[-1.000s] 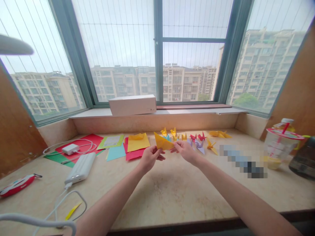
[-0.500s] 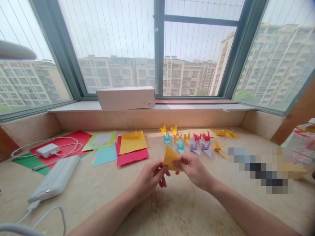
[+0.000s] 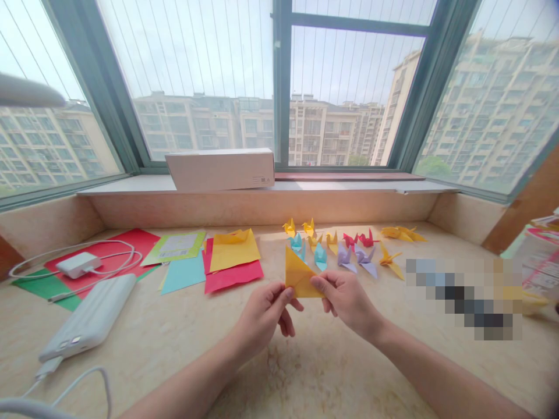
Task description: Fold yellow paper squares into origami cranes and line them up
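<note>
Between my two hands is a folded piece of yellow origami paper [image 3: 300,276], raised above the stone-patterned surface with one point upward. My left hand [image 3: 271,307] pinches its lower left corner, thumb in front, the other fingers partly curled below. At the lower right edge, my right hand [image 3: 347,297] grips it between thumb and fingers. Just behind the paper stand folded paper cranes: a light blue crane [image 3: 320,256], a purple crane [image 3: 365,259], a red crane [image 3: 368,237] and several yellow ones, such as the yellow crane [image 3: 308,226].
To the left lie yellow paper sheets [image 3: 236,256], a red sheet [image 3: 233,277], a light blue sheet [image 3: 183,276], a white power bank [image 3: 89,317] and a charger [image 3: 78,265] with cables. A white box [image 3: 220,170] rests on the window ledge. A plastic container [image 3: 541,262] stands far right.
The yellow paper has turned so that its point leans further left and a fold line shows on its face. Both hands keep hold of it. The view has shifted slightly.
</note>
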`<move>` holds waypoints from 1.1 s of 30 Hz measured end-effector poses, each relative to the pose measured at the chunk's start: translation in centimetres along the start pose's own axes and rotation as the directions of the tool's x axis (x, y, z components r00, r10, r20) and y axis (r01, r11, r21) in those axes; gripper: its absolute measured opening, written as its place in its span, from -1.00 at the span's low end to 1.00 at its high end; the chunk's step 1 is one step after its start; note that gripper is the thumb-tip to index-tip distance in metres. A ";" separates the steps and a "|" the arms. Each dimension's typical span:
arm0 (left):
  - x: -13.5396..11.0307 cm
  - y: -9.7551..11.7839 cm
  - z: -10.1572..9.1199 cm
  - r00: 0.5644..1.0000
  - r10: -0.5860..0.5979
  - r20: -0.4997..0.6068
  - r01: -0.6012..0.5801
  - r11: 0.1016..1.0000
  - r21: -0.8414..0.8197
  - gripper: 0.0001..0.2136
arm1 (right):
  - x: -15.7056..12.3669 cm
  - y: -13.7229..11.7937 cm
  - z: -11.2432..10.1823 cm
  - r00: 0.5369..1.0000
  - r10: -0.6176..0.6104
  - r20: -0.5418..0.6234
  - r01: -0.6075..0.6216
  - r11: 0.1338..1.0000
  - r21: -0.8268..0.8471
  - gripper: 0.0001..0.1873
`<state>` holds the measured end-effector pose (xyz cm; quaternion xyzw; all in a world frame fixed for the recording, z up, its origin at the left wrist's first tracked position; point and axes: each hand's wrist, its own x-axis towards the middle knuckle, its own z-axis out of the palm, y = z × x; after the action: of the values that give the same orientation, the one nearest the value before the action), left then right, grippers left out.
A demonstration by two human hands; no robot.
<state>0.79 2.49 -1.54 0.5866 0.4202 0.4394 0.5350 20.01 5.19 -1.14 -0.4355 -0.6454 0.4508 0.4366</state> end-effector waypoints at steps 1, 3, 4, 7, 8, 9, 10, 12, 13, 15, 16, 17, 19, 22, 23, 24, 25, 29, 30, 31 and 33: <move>0.0 0.1 -0.1 1.000 0.000 -0.010 0.000 1.000 -0.008 -0.66 | 0.0 -0.1 0.0 1.000 -0.019 0.012 0.019 1.000 0.004 -0.50; 0.0 0.4 -0.2 0.999 0.006 -0.040 -0.006 1.000 -0.012 -0.67 | 0.0 -0.3 -0.1 0.996 -0.054 0.076 0.051 0.998 0.041 -0.51; 0.0 0.5 -0.3 0.999 0.008 -0.051 -0.009 1.000 -0.010 -0.68 | 0.1 -0.3 -0.1 0.992 -0.062 0.112 0.055 0.996 0.063 -0.51; 0.1 0.7 -0.5 0.998 0.005 -0.067 -0.006 1.000 -0.012 -0.68 | 0.3 -0.4 -0.2 0.988 -0.047 0.144 0.033 0.995 0.099 -0.48; 0.2 0.7 -0.5 0.998 0.000 -0.068 -0.001 1.000 -0.015 -0.68 | 0.3 -0.4 -0.3 0.990 -0.043 0.133 0.029 0.994 0.101 -0.47; 0.2 0.7 -0.5 0.997 -0.003 -0.071 0.002 1.000 -0.017 -0.67 | 0.4 -0.4 -0.3 0.992 -0.045 0.120 0.033 0.994 0.104 -0.46; 0.2 0.7 -0.5 0.997 -0.006 -0.077 0.004 1.000 -0.018 -0.67 | 0.4 -0.3 -0.4 0.992 -0.053 0.113 0.041 0.994 0.105 -0.46; 0.3 0.8 -0.6 0.996 -0.003 -0.092 0.001 1.000 -0.013 -0.66 | 0.5 -0.3 -0.6 0.990 -0.072 0.121 0.060 0.993 0.101 -0.46; 0.3 0.8 -0.6 0.995 0.002 -0.100 -0.003 1.000 -0.009 -0.66 | 0.6 -0.3 -0.7 0.989 -0.078 0.129 0.066 0.994 0.092 -0.46; 0.3 0.9 -0.7 0.995 0.011 -0.102 -0.012 1.000 -0.006 -0.66 | 0.6 -0.2 -0.8 0.989 -0.081 0.126 0.073 0.995 0.069 -0.46; 0.2 0.9 -0.7 0.995 0.012 -0.103 -0.013 1.000 -0.009 -0.66 | 0.6 -0.2 -0.9 0.989 -0.084 0.120 0.077 0.995 0.059 -0.45; 0.2 0.9 -0.7 0.995 0.011 -0.102 -0.012 1.000 -0.010 -0.66 | 0.6 -0.1 -0.9 0.989 -0.088 0.118 0.083 0.995 0.049 -0.44; 0.2 1.0 -0.9 0.993 0.015 -0.115 -0.016 1.000 -0.012 -0.66 | 0.6 0.1 -1.0 0.987 -0.094 0.127 0.090 0.995 0.038 -0.41; 0.4 1.1 -1.3 0.987 0.029 -0.159 -0.031 1.000 -0.006 -0.67 | 0.7 0.5 -1.2 0.990 -0.064 0.125 0.061 0.998 0.021 -0.41; 0.4 1.2 -1.5 0.984 0.034 -0.175 -0.036 0.999 -0.007 -0.67 | 0.8 0.6 -1.3 0.992 -0.052 0.112 0.052 0.999 0.006 -0.42; 0.5 1.2 -1.7 0.982 0.036 -0.184 -0.038 0.999 -0.007 -0.68 | 0.9 0.6 -1.5 0.995 -0.052 0.089 0.053 0.999 -0.008 -0.43; 0.5 1.2 -1.9 0.981 0.037 -0.189 -0.039 0.999 -0.009 -0.68 | 0.9 0.6 -1.6 0.996 -0.067 0.058 0.068 0.997 -0.022 -0.43; 0.5 0.9 -1.9 0.986 0.025 -0.162 -0.025 1.000 0.000 -0.66 | 1.0 0.3 -2.0 0.984 -0.175 -0.021 0.175 0.984 -0.030 -0.46; 0.4 0.8 -1.8 0.990 0.023 -0.142 -0.022 1.000 0.008 -0.66 | 1.0 0.2 -1.9 0.984 -0.178 0.008 0.178 0.984 -0.014 -0.47; 0.3 0.7 -1.5 0.993 0.022 -0.116 -0.020 1.000 0.018 -0.66 | 0.9 0.2 -1.7 0.984 -0.168 0.056 0.167 0.986 0.012 -0.47; 0.1 0.4 -1.0 0.998 0.029 -0.062 -0.026 0.999 0.042 -0.67 | 0.7 0.2 -1.1 0.980 -0.132 0.147 0.118 0.988 0.104 -0.46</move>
<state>-0.19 2.79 -1.06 0.5890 0.4376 0.4562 0.5034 20.91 6.14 -0.97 -0.3369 -0.6811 0.4846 0.4333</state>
